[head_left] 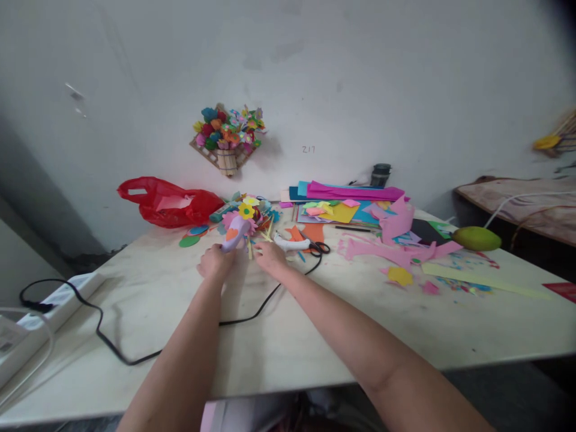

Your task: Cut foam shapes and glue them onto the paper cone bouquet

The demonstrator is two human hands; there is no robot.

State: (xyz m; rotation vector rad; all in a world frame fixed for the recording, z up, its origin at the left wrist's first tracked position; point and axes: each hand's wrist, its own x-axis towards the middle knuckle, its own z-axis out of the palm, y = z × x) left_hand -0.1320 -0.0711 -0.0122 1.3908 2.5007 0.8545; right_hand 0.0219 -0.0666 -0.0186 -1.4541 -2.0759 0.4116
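Note:
My left hand [215, 261] is closed round the lower end of a rounded lavender piece with an orange heart [233, 233] on it; its exact kind is unclear. Just right of it, my right hand [270, 259] has its fingers bent together near a thin pale yellow stick [250, 249]; anything between the fingertips is too small to make out. Behind both hands lies a bunch of craft flowers [246, 211] in yellow, pink and blue. Beside my right hand, a white glue gun [291, 242] rests on the table next to black-handled scissors [320, 247].
A red plastic bag [173, 204] lies at the back left. Coloured sheets [351, 192] and pink scraps [382, 247] spread over the right side, near a green oval object [477, 238]. A black cord [256, 316] crosses the table from the power strip [58, 306]. A flower decoration [227, 135] hangs on the wall.

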